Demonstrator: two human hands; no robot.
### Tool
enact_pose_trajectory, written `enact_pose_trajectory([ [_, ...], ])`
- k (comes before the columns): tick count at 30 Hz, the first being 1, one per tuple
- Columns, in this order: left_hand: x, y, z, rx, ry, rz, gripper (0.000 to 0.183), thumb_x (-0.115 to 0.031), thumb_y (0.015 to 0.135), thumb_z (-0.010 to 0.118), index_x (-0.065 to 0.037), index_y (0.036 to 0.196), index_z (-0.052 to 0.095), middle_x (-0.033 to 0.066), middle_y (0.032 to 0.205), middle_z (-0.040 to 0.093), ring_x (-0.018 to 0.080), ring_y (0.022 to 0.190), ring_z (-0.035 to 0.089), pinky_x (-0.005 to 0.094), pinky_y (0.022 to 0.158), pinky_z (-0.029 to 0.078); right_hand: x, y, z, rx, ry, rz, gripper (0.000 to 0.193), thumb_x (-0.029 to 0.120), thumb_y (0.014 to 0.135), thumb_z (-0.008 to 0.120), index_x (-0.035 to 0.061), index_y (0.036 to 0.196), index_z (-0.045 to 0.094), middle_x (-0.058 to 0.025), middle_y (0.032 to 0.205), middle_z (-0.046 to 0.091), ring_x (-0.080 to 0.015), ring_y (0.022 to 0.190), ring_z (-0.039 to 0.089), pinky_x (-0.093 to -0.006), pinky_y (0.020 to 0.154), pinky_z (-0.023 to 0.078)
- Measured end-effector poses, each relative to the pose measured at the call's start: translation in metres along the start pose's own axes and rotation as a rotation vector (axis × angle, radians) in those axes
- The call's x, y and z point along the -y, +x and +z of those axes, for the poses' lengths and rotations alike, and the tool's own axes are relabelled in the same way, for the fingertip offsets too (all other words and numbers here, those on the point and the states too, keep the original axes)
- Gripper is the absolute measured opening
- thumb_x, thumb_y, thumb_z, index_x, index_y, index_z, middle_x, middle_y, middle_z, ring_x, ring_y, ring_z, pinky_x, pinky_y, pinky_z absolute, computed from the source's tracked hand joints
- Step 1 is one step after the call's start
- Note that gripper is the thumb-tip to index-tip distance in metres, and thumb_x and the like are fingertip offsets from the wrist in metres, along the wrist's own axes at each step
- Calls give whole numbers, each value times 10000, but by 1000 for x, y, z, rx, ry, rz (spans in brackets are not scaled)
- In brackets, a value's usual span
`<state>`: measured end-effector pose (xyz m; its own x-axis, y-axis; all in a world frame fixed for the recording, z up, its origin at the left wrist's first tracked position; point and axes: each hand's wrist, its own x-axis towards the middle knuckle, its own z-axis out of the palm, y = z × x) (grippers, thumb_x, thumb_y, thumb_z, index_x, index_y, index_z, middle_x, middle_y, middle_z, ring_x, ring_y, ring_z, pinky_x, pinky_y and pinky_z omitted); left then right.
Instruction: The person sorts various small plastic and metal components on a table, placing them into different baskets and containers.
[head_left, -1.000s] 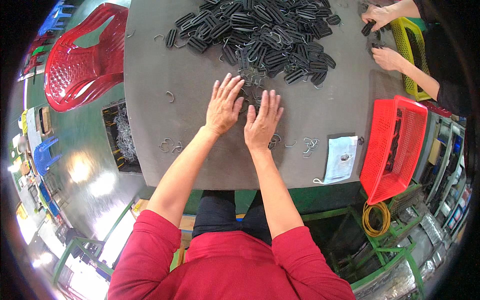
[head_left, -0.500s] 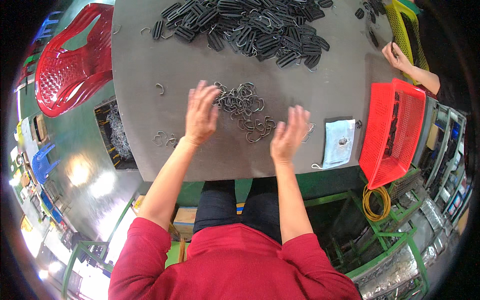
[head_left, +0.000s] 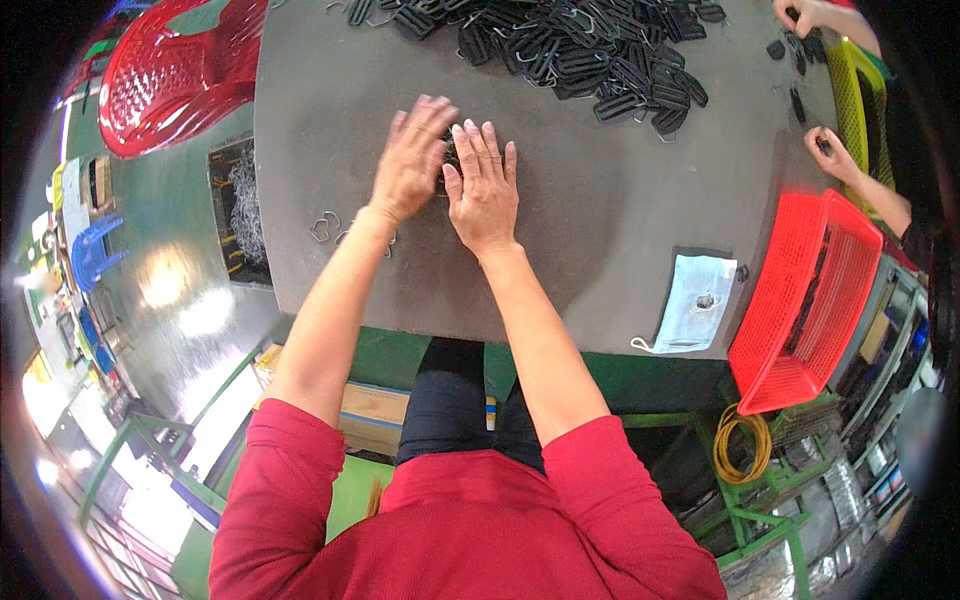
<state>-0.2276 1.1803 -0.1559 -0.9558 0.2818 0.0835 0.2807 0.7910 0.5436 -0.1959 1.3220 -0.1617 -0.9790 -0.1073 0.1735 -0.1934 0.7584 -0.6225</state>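
Side by side on the grey table (head_left: 600, 200), my left hand (head_left: 410, 165) and my right hand (head_left: 483, 195) cup a heap of bent metal wire hooks (head_left: 449, 152). Only a sliver of the heap shows between them; the rest is hidden. Both hands have their fingers stretched out, the left slightly blurred. A few loose wire hooks (head_left: 325, 227) lie left of my forearms, partly behind the left wrist. Beyond my hands spreads a big pile of black strap buckles (head_left: 600, 65), with metal hooks among them.
A blue face mask (head_left: 694, 305) lies near the right edge, beside a red plastic basket (head_left: 765, 310). At the far right a co-worker's hands (head_left: 835, 160) handle small black pieces near a yellow basket (head_left: 857, 100). Left are a red chair (head_left: 165, 85) and a crate of wire (head_left: 245, 205).
My right hand has swept left to meet my left hand, gathering the spread hooks between them. The view has shifted, and a second co-worker's hand now shows.
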Motion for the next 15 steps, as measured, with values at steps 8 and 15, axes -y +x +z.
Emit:
enact_pose_trajectory([
  [8, -92, -75, 33, -37, 62, -30, 562, -342, 869, 498, -207, 1394, 349, 51, 1462, 293, 249, 1388, 171, 536, 1102, 94, -103, -52, -100, -92, -226, 204, 443, 194, 900, 482, 110, 1327, 397, -105, 1387, 383, -308, 1330, 294, -525, 1067, 203],
  [15, -74, -16, 42, -41, 365, -81, 514, -310, 884, 494, -288, 1380, 362, -15, 1453, 302, 229, 1377, 189, 552, 1091, 114, -104, -57, -95, 6, -465, 87, 450, 211, 894, 488, 127, 1327, 399, -111, 1415, 333, -301, 1335, 279, -521, 1066, 208],
])
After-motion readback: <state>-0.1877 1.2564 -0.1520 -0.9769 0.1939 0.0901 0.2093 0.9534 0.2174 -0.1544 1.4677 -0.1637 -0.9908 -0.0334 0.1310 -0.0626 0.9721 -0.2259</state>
